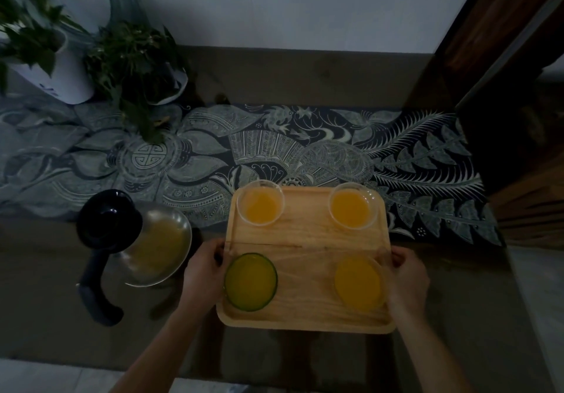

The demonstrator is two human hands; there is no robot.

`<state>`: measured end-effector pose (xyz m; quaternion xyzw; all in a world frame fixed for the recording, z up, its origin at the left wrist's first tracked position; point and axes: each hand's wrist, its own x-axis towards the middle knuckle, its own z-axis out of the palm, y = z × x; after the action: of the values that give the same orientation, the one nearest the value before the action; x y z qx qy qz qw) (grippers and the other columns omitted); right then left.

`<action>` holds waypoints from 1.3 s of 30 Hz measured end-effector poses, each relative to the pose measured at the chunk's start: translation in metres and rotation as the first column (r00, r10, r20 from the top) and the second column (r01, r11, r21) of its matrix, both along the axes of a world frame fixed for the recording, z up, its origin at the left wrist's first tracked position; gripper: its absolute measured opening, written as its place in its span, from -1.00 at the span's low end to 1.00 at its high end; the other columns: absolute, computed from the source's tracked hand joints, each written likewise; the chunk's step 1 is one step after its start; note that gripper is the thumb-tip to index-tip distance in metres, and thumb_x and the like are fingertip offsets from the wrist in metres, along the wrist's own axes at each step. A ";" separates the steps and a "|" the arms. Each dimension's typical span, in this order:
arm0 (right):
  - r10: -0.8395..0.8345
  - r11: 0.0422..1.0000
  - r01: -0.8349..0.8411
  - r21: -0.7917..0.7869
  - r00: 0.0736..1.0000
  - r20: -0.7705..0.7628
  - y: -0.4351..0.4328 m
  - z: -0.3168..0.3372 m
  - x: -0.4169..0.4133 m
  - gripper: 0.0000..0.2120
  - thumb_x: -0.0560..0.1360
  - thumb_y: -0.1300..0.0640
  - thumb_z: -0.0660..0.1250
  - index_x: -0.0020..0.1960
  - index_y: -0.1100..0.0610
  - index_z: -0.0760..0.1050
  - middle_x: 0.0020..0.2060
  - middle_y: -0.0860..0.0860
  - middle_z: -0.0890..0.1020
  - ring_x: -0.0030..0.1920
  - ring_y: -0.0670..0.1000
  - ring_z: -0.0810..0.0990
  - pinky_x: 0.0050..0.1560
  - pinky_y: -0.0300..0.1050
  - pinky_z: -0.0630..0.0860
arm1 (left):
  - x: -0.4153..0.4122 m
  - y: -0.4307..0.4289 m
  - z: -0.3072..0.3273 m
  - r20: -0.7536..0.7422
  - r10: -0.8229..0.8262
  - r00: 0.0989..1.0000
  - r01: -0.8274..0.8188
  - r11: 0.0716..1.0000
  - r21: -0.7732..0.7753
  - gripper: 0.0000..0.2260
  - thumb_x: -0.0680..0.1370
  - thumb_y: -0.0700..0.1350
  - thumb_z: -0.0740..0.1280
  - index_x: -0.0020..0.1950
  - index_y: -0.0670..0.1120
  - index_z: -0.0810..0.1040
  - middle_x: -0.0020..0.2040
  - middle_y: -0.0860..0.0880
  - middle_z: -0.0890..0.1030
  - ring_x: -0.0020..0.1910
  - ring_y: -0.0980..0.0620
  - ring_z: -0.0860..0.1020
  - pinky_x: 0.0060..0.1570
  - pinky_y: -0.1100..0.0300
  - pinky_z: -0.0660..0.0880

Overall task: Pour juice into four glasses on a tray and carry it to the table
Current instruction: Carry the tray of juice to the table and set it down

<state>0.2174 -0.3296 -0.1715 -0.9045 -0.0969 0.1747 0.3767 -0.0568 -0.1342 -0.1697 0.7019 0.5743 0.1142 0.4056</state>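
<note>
Dimly, left hand and right hand seemingly grip tray edges; jug stands beside.

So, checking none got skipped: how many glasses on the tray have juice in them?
4, all filled: far-left glass, far-right glass, green glass near left beside the left hand, near-right glass beside the right hand. None seems hidden on the tray.

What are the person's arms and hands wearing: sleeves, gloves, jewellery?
The left hand and right hand are ungloved, and both forearms show no sleeve up to the frame edge. No watch or ring shows, though the light is dim.
</note>
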 end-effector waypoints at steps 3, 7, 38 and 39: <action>-0.007 1.000 0.007 0.015 1.000 0.007 0.001 0.001 0.002 -0.78 0.61 0.04 0.36 0.15 0.17 0.56 -0.01 0.10 0.61 -0.05 0.06 0.56 -0.10 -0.04 0.44 | 0.000 0.000 0.001 0.044 -0.007 0.999 0.007 1.000 -0.005 -0.88 0.61 -0.02 0.35 0.14 0.09 0.53 -0.03 0.10 0.63 -0.05 0.13 0.60 -0.05 0.07 0.56; -0.012 1.000 0.012 0.018 1.000 -0.010 -0.001 0.002 0.004 -0.75 0.61 0.05 0.36 0.18 0.19 0.56 -0.01 0.09 0.61 -0.05 0.05 0.55 -0.08 -0.06 0.43 | 0.000 0.000 0.003 0.083 -0.021 0.996 0.024 0.999 -0.034 -0.87 0.62 -0.06 0.34 0.16 0.06 0.54 0.01 0.11 0.62 0.00 0.12 0.60 0.05 -0.01 0.59; -0.379 0.899 0.385 0.206 0.923 -0.070 -0.077 0.104 0.008 -0.89 0.56 0.05 0.43 0.06 0.02 0.57 -0.06 0.03 0.66 -0.01 0.10 0.64 0.09 0.23 0.62 | 0.079 0.011 0.131 0.100 -0.441 0.892 0.417 0.888 0.191 -0.81 0.59 -0.24 0.36 0.09 0.05 0.54 -0.10 0.17 0.58 -0.11 0.16 0.56 -0.15 0.19 0.49; -0.414 0.885 0.418 0.204 0.908 -0.066 -0.084 0.108 0.006 -0.91 0.55 0.06 0.43 0.03 0.02 0.58 -0.08 0.01 0.67 -0.03 0.10 0.64 0.08 0.23 0.62 | 0.085 0.011 0.133 0.129 -0.456 0.880 0.432 0.884 0.181 -0.82 0.60 -0.24 0.34 0.10 0.03 0.55 -0.10 0.13 0.59 -0.10 0.10 0.58 -0.09 0.09 0.54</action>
<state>0.2233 -0.4132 -0.0634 -0.8565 0.0848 0.0879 0.5014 0.0285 -0.1235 -0.0371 0.8308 0.3516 0.1186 0.4149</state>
